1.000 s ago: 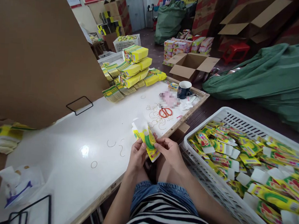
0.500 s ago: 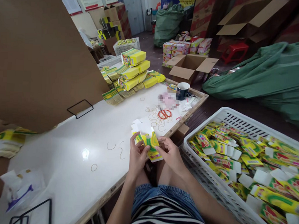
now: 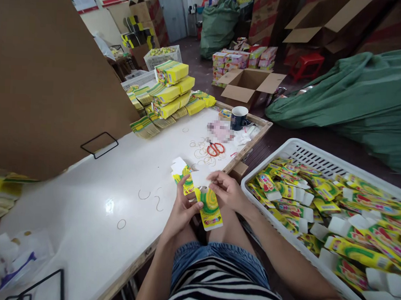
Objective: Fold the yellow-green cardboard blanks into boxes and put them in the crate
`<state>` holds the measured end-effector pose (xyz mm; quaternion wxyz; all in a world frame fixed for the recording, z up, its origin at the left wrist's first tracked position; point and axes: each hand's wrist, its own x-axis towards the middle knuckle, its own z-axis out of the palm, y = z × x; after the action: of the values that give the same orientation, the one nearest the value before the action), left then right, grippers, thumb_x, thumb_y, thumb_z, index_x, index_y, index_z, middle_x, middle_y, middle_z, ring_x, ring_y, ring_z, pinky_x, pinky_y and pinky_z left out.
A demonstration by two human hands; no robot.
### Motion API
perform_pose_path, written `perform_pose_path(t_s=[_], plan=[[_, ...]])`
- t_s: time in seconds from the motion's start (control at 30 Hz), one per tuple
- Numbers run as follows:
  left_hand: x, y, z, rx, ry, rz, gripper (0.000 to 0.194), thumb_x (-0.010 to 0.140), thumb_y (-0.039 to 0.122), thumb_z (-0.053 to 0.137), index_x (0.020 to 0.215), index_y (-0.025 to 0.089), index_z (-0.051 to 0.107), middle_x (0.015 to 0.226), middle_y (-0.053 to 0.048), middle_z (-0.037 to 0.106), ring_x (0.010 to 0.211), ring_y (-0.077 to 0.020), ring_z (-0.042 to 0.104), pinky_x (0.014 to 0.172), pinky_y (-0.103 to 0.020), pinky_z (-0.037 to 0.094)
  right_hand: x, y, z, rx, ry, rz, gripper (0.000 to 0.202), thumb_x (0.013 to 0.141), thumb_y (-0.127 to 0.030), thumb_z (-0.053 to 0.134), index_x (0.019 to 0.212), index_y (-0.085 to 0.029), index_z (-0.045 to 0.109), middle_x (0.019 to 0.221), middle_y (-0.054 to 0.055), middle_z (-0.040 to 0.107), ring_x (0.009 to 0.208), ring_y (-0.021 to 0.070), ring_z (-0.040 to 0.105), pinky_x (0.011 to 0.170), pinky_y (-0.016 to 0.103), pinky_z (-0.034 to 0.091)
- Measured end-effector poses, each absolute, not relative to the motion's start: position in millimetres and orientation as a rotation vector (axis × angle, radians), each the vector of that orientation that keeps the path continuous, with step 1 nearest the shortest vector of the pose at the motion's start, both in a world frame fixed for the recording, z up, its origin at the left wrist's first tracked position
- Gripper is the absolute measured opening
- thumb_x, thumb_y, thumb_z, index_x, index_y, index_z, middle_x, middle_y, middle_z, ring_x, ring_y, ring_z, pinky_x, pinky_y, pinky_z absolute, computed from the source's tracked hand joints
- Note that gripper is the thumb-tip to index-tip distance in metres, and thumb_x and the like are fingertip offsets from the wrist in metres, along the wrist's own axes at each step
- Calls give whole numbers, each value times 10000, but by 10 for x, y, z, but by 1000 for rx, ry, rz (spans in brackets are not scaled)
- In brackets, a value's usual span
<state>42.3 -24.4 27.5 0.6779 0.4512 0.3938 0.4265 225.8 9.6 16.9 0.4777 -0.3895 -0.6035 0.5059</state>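
White tabletop (image 3: 82, 229) spreads at ten o'clock; your left hand (image 3: 180, 211) pinches a yellow carton (image 3: 211, 211), while your right hand (image 3: 228, 191) bends at its one o'clock (whether gripping, I cannot tell).

One mug (image 3: 238, 119), one scissors (image 3: 216, 149), one red stool (image 3: 307, 64), two green sacks (image 3: 364, 105); yellow packets (image 3: 211, 209) uncountable.

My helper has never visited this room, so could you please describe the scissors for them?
Find the white table with a wooden edge. Toward its far right corner, nearer than the dark blue, white-lined mug, thin tan loops lie scattered. The scissors lie among them, set apart by two orange-red ring handles.
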Motion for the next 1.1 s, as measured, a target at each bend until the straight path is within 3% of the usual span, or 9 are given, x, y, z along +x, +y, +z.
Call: perform_pose_path(t_s=[0.07, 0.2, 0.3, 0.37, 0.57, 0.87, 1.1], plan=[[438, -231, 271, 1024, 877, 936, 687, 755, 298, 760, 1326, 289, 378, 1049, -68, 699, 840, -208, 710, 717, -306, 571, 2263, 99, 171, -936, -1445, 1224, 306, 891, -398, 563, 1129, -212, 609, 847, 27, 643, 759, 167, 603, 720, 295, 494], [465, -211, 275, 1069, 964, 939, 481, 763, 312, 746, 1187, 233, 533, 1099, -84, 692, 802, -193, 705, 675, -272, 565, 2363, 126, 215, -922, -1551, 1116, 321, 914, -437, 515, 879, -195, 721, 943, 78, 643, 961, 214, 584, 857, 347, 462], [499, -213, 259, 1107, 1063, 983, 471, 781, 314, 722, 1208, 231, 540, 1140, -83, 679, 797, -184, 700, 675, -270, 566, 2415, 140, 248, -994, -1610, 1279, 287, 869, -418, 571, 969, -182, 700, 740, 15, 582, 740, 171, 561, 682, 286, 450], [522, -218, 247, 1146, 1068, 990, 468, 802, 299, 698, 1233, 229, 530, 1158, -84, 673, 837, -185, 698, 722, -281, 566, 2401, 138, 265, -1089, -1665, 1335, 313, 803, -326, 639, 1082, -183, 640, 625, -51, 498, 591, 130, 484, 575, 239, 385], [541, -223, 273, 1168, 1016, 971, 498, 818, 281, 674, 1278, 226, 489, 1190, -96, 667, 925, -194, 686, 785, -283, 543, 2289, 115, 351, -1401, -1877, 1038, 313, 759, -137, 620, 1059, -201, 555, 568, -102, 421, 526, 106, 445, 556, 214, 302], [559, -232, 288, 1163, 1034, 1001, 502, 801, 282, 701, 1257, 218, 501, 1198, -104, 672, 872, -181, 701, 749, -266, 545, 2259, 75, 432, -1589, -1992, 880, 375, 777, -195, 660, 1130, -212, 534, 626, -54, 547, 588, 151, 544, 569, 228, 297], [614, -243, 289, 1083, 993, 1012, 487, 759, 288, 752, 1190, 211, 540, 1117, -97, 711, 880, -212, 714, 767, -307, 569, 2373, 18, 235, -1121, -1708, 1084, 241, 886, -275, 573, 1099, -212, 667, 884, 25, 694, 681, 151, 606, 645, 259, 455]])
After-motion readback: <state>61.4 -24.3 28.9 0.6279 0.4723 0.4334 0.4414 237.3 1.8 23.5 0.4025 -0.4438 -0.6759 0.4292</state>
